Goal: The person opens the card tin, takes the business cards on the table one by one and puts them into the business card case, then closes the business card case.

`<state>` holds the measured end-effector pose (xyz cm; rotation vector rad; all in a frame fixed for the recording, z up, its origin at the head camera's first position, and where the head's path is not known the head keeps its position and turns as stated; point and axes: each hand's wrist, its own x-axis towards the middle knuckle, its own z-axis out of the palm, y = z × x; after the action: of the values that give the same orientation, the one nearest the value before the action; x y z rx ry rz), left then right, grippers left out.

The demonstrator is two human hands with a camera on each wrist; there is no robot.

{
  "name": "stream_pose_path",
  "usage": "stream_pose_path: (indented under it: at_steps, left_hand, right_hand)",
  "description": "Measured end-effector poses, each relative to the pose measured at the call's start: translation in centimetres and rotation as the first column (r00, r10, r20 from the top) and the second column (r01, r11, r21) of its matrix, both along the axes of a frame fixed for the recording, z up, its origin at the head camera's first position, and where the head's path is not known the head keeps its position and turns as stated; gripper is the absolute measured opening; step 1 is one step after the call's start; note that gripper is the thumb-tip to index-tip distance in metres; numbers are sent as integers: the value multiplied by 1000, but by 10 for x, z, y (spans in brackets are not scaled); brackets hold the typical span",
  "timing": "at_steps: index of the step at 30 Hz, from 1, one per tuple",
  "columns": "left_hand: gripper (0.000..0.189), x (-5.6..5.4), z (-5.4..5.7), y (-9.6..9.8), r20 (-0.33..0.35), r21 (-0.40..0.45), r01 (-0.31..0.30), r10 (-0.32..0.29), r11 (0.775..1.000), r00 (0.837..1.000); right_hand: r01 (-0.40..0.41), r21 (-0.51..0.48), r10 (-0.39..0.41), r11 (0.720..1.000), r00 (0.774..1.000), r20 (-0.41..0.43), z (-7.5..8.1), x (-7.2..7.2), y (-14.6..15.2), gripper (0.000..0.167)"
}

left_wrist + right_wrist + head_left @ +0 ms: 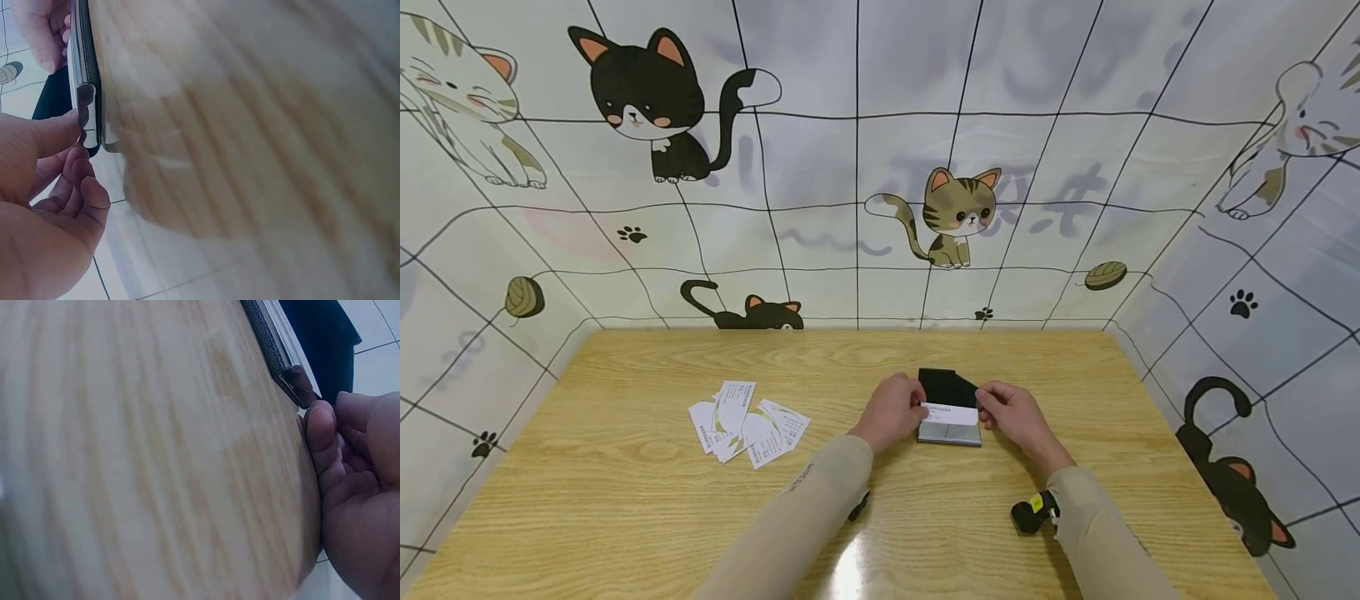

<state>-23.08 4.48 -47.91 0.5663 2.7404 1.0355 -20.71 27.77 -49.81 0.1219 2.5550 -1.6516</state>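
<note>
A card case (949, 434) lies on the table, its black flap (942, 386) raised at the back and its metal part facing the front. A white business card (951, 414) with printed text lies across it, against the flap. My left hand (891, 410) grips the case's left side, the thumb over the card's left end. On the other side, my right hand (1018, 417) pinches the case's right edge near the flap's corner. The left wrist view shows the thumb on the metal rim (87, 109). In the right wrist view, fingertips meet at the case's corner (300, 387).
Several white business cards (748, 423) lie in an overlapping, fanned pile on the left of the wooden table (647, 517). A cat-patterned cloth wall (820, 167) encloses the table at the back and both sides. A black wrist camera (1032, 514) sits under the right sleeve.
</note>
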Motion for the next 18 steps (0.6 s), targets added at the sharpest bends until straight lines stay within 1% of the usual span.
stream_pose_path:
  at_steps: [9, 18]
  left_hand:
    - [7, -1, -2, -1, -34, -16, 29, -30, 999, 999]
    - [7, 0, -2, -2, -96, -39, 62, -66, 997, 993]
  right_hand:
    - [3, -13, -3, 1000, 1000, -1, -1, -1, 1, 23]
    - [5, -15, -5, 1000, 1000, 3, -1, -2, 0, 23]
